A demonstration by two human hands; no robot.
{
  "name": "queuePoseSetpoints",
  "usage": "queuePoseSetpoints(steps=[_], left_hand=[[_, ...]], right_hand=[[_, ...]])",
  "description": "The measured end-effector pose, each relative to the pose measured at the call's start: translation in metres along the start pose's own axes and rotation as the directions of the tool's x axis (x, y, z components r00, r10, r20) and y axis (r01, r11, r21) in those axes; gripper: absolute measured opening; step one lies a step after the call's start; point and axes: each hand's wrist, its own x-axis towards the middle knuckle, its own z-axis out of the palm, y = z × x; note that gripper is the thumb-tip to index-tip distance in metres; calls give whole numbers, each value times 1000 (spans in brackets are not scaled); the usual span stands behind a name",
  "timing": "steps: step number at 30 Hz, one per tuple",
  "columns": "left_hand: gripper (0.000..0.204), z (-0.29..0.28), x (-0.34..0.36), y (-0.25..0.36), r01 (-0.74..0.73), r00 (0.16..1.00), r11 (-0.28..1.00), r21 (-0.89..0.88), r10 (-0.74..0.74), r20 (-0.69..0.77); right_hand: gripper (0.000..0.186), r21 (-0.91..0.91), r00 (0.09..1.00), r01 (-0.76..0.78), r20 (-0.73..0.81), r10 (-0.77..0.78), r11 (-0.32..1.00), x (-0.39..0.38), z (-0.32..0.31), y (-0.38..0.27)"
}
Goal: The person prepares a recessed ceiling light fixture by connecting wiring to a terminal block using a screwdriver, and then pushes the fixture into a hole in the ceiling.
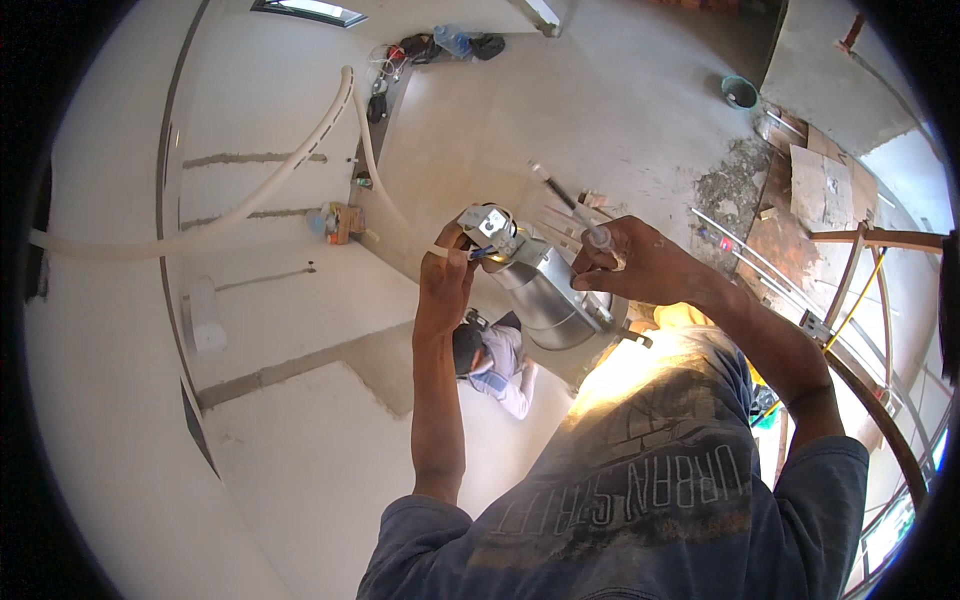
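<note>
In front of my chest is a silver, can-shaped metal light fixture (548, 295) with a small metal box (489, 227) on its far end. My left hand (446, 285) is closed at this box, its thumb and fingers pinching by a short blue wire (483, 252). My right hand (640, 262) is wrapped round the clear handle of a screwdriver (560, 192), above the fixture's right side. The screwdriver's dark shaft slants up and left, its tip apart from the box. Bright light falls on my shirt beside the fixture.
A person (492, 365) is lower down, beyond my left forearm. A pale flexible hose (270, 190) curves across the left. Wooden framing (875, 238) stands at right, near cardboard (822, 187) and white pipes (750, 262). A green bucket (739, 93) sits on the far floor.
</note>
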Motion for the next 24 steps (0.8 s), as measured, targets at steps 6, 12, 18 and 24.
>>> queuePoseSetpoints(steps=[6, 12, 18, 24], left_hand=[[84, 8, -7, -12, -92, 995, 995, -31, 90, -52], [81, 7, -34, -47, 93, 945, 979, 183, -29, -325], [96, 29, -50, -93, 170, 982, 969, -182, -182, -54], [97, 33, -46, -82, 233, 972, 920, -316, -220, 77]], right_hand=[[43, 182, 997, 71, 20, -76, 981, 1, 11, 11], [46, 161, 998, 28, -64, -18, 987, 1, 19, 21], [47, 220, 997, 33, -71, -18, 975, 0, 27, 12], [47, 239, 997, 18, -83, 2, 971, 0, 29, 18]])
